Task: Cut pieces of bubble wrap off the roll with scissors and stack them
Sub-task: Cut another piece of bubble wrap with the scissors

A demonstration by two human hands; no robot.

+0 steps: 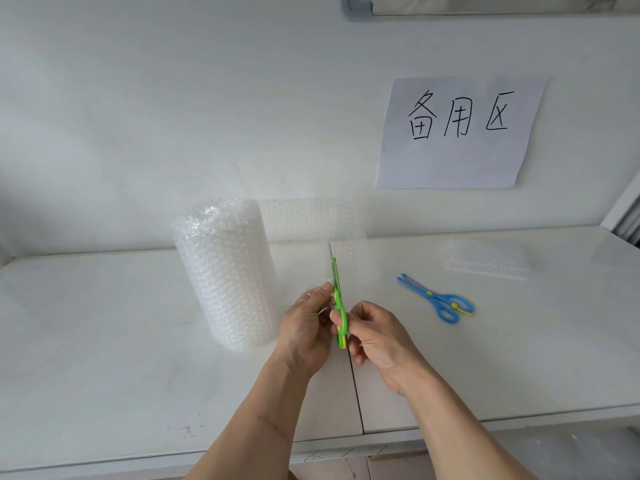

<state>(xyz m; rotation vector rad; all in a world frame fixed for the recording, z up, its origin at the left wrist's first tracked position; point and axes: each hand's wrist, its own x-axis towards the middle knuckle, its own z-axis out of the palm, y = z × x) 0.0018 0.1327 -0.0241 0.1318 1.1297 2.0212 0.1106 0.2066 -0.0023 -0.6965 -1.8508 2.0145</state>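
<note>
Right hand (372, 336) gripping green scissors (338, 306) mid-cut; left hand (308, 322) pinching bubble-wrap sheet (311, 230) taut beside upright roll (227, 271).

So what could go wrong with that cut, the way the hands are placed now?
1. The left hand pinches the loose sheet right beside the green scissors, so a finger might get nicked.
2. The sheet stands unsupported higher up and could fold, sending the cut crooked.
3. The upright bubble wrap roll may tip if the sheet is tugged.
</note>
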